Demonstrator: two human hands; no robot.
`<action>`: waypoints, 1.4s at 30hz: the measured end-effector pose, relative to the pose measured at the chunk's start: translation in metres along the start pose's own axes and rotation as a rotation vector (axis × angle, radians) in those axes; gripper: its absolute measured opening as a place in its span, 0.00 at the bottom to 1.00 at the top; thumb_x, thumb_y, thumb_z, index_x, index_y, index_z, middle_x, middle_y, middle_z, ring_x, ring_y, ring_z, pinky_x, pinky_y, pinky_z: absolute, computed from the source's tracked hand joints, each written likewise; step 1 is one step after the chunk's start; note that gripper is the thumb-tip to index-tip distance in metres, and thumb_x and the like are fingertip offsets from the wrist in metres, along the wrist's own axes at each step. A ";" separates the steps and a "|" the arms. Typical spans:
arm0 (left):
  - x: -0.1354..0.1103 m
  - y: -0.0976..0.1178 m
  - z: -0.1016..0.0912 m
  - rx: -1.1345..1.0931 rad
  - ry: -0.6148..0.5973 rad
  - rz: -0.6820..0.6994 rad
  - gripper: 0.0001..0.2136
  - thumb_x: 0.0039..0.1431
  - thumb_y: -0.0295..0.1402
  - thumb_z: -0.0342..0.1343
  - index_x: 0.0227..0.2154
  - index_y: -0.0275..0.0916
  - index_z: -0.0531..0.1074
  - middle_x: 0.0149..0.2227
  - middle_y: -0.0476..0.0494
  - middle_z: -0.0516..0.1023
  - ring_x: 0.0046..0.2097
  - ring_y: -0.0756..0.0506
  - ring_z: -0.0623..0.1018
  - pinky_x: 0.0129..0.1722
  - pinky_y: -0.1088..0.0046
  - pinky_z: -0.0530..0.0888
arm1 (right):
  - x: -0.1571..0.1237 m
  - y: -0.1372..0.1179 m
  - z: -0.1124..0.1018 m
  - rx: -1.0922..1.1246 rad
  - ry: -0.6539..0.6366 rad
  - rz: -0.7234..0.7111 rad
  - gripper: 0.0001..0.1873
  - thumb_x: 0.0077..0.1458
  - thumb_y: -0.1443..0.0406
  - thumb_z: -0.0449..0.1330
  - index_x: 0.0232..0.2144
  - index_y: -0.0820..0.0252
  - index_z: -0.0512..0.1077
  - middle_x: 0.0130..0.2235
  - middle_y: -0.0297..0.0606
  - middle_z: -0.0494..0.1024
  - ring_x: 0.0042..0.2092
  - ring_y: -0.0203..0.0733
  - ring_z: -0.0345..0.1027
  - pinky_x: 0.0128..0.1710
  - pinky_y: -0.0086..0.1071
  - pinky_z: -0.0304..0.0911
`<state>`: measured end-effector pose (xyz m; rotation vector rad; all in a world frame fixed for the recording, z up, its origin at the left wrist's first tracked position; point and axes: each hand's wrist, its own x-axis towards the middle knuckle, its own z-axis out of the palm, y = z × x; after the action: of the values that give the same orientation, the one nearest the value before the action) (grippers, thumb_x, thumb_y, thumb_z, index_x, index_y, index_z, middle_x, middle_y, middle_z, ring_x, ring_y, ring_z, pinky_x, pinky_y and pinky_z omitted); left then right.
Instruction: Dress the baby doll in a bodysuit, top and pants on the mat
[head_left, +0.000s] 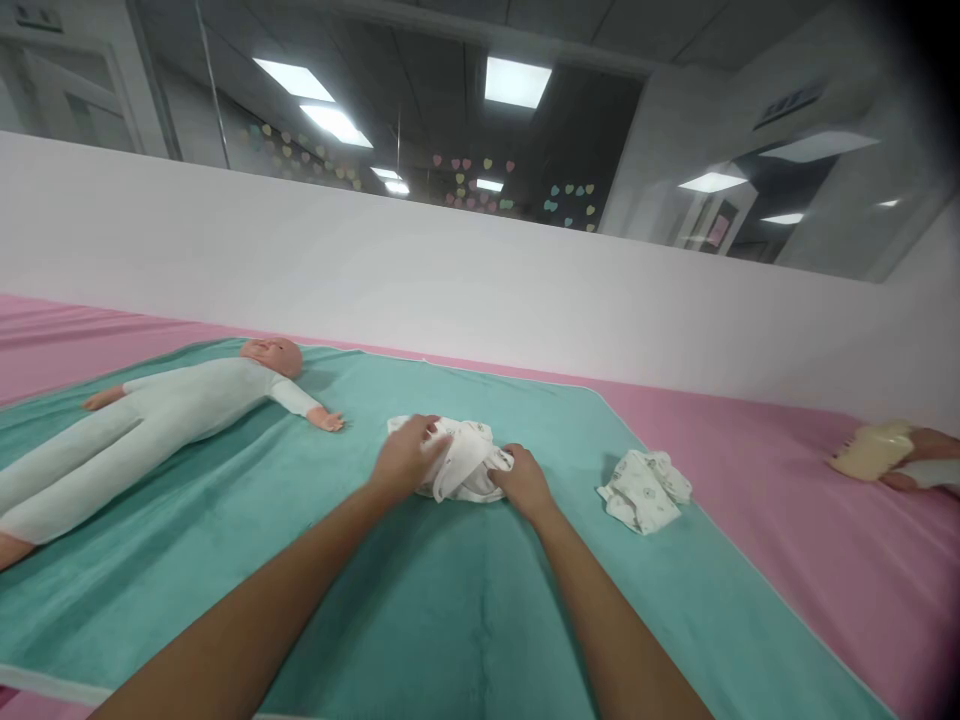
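Note:
My left hand (409, 455) and my right hand (523, 482) both lie on a crumpled white garment with a small print (465, 470), their fingers gathering its folds. It sits on a teal towel (450, 610). To the left of my hands, a baby doll (169, 420) in a white sleepsuit lies on its back with its arms spread. A second small printed white garment (643, 490) lies folded loosely to the right of my right hand.
The towel rests on a pink padded surface (750, 470) backed by a low white wall (375, 260). At the far right edge, another person's hand (926, 460) is at a cream-coloured object (874, 450). Glass panes with heart stickers stand behind the wall.

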<state>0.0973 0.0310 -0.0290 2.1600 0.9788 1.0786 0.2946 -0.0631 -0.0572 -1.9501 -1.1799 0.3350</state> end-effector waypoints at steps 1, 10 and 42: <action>-0.006 0.004 0.010 0.047 -0.114 0.026 0.21 0.50 0.44 0.54 0.46 0.43 0.67 0.39 0.44 0.73 0.41 0.41 0.72 0.44 0.66 0.65 | -0.001 0.000 -0.002 -0.065 0.003 0.019 0.21 0.41 0.62 0.60 0.41 0.59 0.67 0.41 0.40 0.72 0.43 0.46 0.65 0.42 0.35 0.57; 0.011 0.000 -0.020 -0.151 0.192 -0.091 0.14 0.47 0.26 0.48 0.38 0.42 0.68 0.32 0.48 0.71 0.35 0.46 0.70 0.36 0.72 0.66 | 0.004 -0.002 -0.038 0.868 0.084 -0.026 0.20 0.38 0.61 0.64 0.36 0.60 0.68 0.34 0.34 0.74 0.35 0.39 0.68 0.35 0.32 0.62; -0.017 0.009 -0.039 -0.958 -1.014 -0.311 0.14 0.44 0.43 0.58 0.30 0.38 0.72 0.18 0.47 0.69 0.18 0.49 0.70 0.14 0.77 0.58 | -0.015 -0.006 -0.073 1.395 -0.022 -0.067 0.25 0.49 0.65 0.58 0.51 0.54 0.64 0.46 0.37 0.74 0.50 0.44 0.67 0.51 0.42 0.63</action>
<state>0.0609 0.0174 -0.0086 1.3446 0.1930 0.1107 0.3255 -0.1105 -0.0092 -0.6741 -0.6437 0.8504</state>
